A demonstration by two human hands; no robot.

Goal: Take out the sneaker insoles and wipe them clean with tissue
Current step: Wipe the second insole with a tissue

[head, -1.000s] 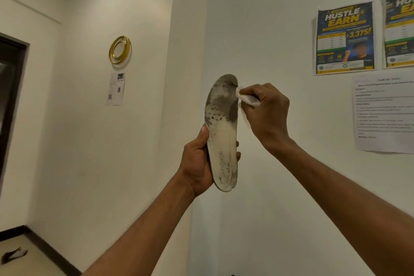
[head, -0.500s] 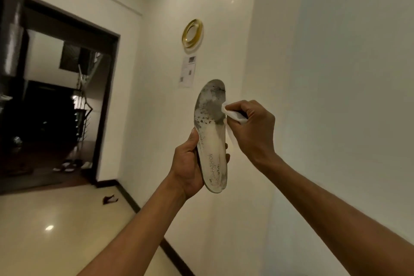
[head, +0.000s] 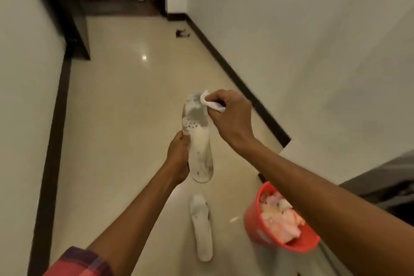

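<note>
The left hand grips the insole by its lower half, thumb up on the left edge, fingers out of sight behind it. It holds the insole upright over the cream tiled floor. Dirty one, this: a grey smear across the toe end, speckled marks down at the heel. Up at that toe, the right hand pinches a folded white tissue between thumb and curled fingers. The tissue's corner presses against the insole's upper right edge. Down on the floor, just below the held one, a second insole lies flat, pale and blurred. Beside it on the right stands a red bin, partly hidden behind the right forearm and heaped with crumpled pink and pale pieces. A red plaid sleeve shows at bottom left. Far down the corridor, a small dark object lies near the dark skirting.
</note>
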